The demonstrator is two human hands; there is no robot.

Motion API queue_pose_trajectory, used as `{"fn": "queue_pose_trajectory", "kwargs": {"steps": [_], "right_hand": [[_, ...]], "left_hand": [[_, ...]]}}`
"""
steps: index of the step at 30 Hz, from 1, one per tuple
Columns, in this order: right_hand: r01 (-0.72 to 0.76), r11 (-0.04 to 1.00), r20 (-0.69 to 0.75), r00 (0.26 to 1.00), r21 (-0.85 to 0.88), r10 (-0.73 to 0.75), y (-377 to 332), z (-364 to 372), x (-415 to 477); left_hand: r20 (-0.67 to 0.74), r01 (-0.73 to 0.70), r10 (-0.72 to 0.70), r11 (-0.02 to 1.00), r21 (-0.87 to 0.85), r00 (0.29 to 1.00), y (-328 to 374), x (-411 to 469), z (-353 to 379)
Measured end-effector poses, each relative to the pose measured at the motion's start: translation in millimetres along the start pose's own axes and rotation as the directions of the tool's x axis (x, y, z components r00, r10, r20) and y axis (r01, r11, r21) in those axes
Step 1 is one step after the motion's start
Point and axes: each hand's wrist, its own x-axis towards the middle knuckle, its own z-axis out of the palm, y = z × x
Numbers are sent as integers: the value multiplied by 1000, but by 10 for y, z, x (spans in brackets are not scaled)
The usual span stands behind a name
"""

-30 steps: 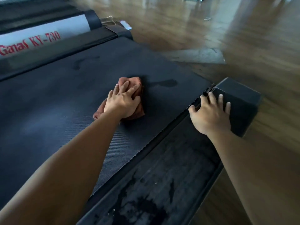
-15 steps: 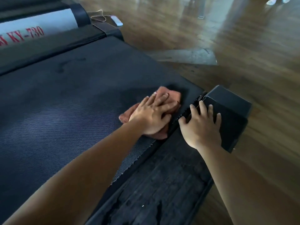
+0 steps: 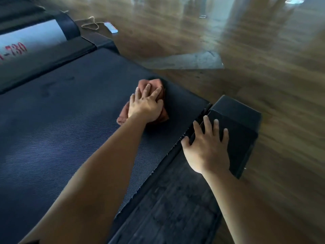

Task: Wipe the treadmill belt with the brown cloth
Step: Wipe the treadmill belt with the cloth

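Observation:
The dark textured treadmill belt (image 3: 61, 124) fills the left and middle of the view. A crumpled brown cloth (image 3: 154, 85) lies on it close to the belt's far right corner. My left hand (image 3: 145, 106) presses flat on the cloth, fingers spread over it, and covers most of it. My right hand (image 3: 206, 148) rests palm down, fingers apart, on the black end cap (image 3: 235, 124) at the treadmill's rear right corner, holding nothing.
A black side rail (image 3: 167, 208) runs along the belt's right edge toward me. A second treadmill with red lettering (image 3: 31, 41) stands at the far left. Wooden floor (image 3: 263, 67) lies to the right, with a cord and small white device (image 3: 110, 28) on it.
My left hand slid the cloth right to the belt's edge beside my right hand, then back left and farther away along the belt. My right hand stayed on the end cap.

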Motion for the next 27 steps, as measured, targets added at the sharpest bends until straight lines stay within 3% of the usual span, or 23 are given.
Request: {"fn": "queue_pose_trajectory", "kwargs": {"steps": [6,8,11,17,22,27], "right_hand": [[1,1000,1,1000,-9,-1,-9,-35,-23],[-1,1000,19,1000,1,1,1,-57,-24],[-2,1000,37,999,1,2,2,-62,-20],[6,1000,8,1000,2,-6,-13,-35,-25],[5,1000,0,1000,8,-5,-6,-26,-17],[1,1000,19,1000,0,-1,-9,-37,-24]], "left_hand": [[22,-302,302,953,-13,953,382,-662,241],[8,-295,295,955,-7,955,180,-937,249],[-48,-158,158,987,4,986,-264,-1012,158],[-65,70,-72,997,-22,995,-396,-183,-20],[17,-62,62,998,-12,998,243,209,14],[45,-240,243,969,-53,969,483,-181,152]]}}
